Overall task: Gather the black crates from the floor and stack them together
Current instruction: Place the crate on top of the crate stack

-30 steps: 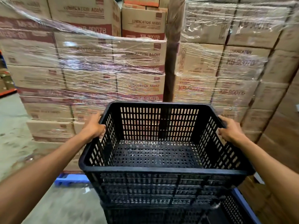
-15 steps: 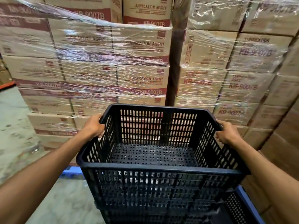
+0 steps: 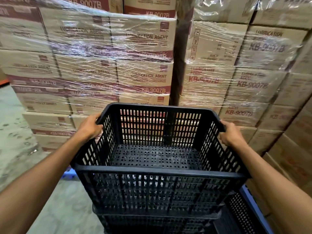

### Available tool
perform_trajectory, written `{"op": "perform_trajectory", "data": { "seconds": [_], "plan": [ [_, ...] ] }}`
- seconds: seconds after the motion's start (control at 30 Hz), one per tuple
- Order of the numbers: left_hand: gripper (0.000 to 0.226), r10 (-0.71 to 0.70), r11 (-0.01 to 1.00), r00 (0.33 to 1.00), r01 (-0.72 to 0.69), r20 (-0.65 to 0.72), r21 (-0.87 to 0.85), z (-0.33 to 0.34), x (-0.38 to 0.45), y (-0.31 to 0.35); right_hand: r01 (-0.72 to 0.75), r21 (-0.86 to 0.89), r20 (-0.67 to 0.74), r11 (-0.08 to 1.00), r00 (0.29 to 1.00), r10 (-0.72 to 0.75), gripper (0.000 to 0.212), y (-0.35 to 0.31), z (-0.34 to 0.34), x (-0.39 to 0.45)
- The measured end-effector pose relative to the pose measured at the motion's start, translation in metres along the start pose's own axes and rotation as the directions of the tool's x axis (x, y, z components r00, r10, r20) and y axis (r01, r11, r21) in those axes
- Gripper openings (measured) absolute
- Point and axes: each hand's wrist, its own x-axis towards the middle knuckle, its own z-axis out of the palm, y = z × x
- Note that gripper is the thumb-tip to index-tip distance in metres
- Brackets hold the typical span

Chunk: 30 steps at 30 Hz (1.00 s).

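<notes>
Fingers (image 3: 99, 121) of the left hand (image 3: 90, 128) curl over the left rim of the top black crate (image 3: 157, 188), clamped on it near the far corner, at about ten o'clock from the crate's middle. Those of the right hand (image 3: 232, 135) wrap the right rim in the same way, at about two o'clock, thumb on the inner side. Both bare forearms run in from the lower corners of the view, at seven and five o'clock.

Largest in view are the shrink-wrapped pallets of cardboard boxes (image 3: 145, 71), which fill everything from nine through twelve to three o'clock. Their printing reads "LUBRICATION AGENT" and "KB-9007B", with dark red bands along the box edges. A dark vertical gap separates the left block from the right block, at twelve o'clock just above the crate.

Next in size, the top black crate sits at the centre, open side up and empty, its slotted walls and perforated floor plainly visible. It is nested onto a lower black crate (image 3: 152, 222) at six o'clock; the lower rim shows just under it. Whether the top crate is fully seated I cannot tell. Another piece of black perforated plastic (image 3: 241, 215) stands beside the stack at five o'clock.

Grey concrete floor (image 3: 18, 132) lies at eight to nine o'clock. A blue pallet (image 3: 68, 173) edge peeks out at eight o'clock, touching the floor beneath the boxes.
</notes>
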Motion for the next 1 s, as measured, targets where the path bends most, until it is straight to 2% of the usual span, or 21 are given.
{"op": "perform_trajectory", "data": {
  "seconds": [0.2, 0.3, 0.37, 0.47, 0.53, 0.6, 0.67, 0.77, 0.87, 1.0],
  "plan": [
    [0.043, 0.043, 0.989, 0.996, -0.032, -0.072, 0.146, 0.000, -0.011, 0.003, -0.012, 0.000, -0.007, 1.000, 1.000, 0.012, 0.064, 0.006, 0.003, -0.002],
    [0.044, 0.018, 0.995, 0.999, -0.013, -0.046, 0.104, -0.005, -0.020, 0.011, -0.016, -0.002, 0.029, 1.000, 0.999, 0.016, 0.066, 0.002, 0.000, -0.004],
    [0.041, 0.037, 0.991, 0.999, -0.038, 0.004, 0.125, -0.012, -0.028, 0.016, 0.026, -0.033, 0.114, 0.999, 0.993, -0.022, 0.064, 0.000, -0.006, -0.007],
    [0.031, 0.107, 0.966, 0.986, -0.133, 0.127, 0.221, -0.028, -0.051, 0.021, 0.145, -0.195, 0.327, 0.970, 0.942, -0.075, 0.060, -0.001, -0.022, -0.018],
    [0.026, 0.121, 0.954, 0.978, -0.162, 0.169, 0.252, -0.037, -0.068, 0.018, 0.187, -0.295, 0.426, 0.937, 0.904, -0.046, 0.073, 0.002, -0.032, -0.029],
    [0.036, 0.122, 0.944, 0.971, -0.177, 0.206, 0.277, -0.043, -0.086, 0.012, 0.204, -0.315, 0.485, 0.927, 0.874, -0.027, 0.086, 0.008, -0.042, -0.046],
    [0.056, 0.143, 0.946, 0.957, -0.208, 0.253, 0.250, -0.044, -0.101, 0.001, 0.202, -0.250, 0.514, 0.947, 0.856, -0.047, 0.091, 0.014, -0.047, -0.065],
    [0.074, 0.139, 0.946, 0.964, -0.196, 0.226, 0.257, -0.040, -0.115, -0.007, 0.190, -0.184, 0.421, 0.964, 0.902, -0.097, 0.088, 0.019, -0.045, -0.086],
    [0.075, 0.108, 0.945, 0.982, -0.150, 0.158, 0.290, -0.035, -0.119, -0.006, 0.178, -0.122, 0.228, 0.976, 0.962, -0.147, 0.078, 0.021, -0.038, -0.097],
    [0.074, 0.109, 0.945, 0.986, -0.141, 0.123, 0.294, -0.032, -0.120, -0.006, 0.171, -0.115, 0.167, 0.978, 0.974, -0.151, 0.074, 0.023, -0.036, -0.096]
  ]
}}
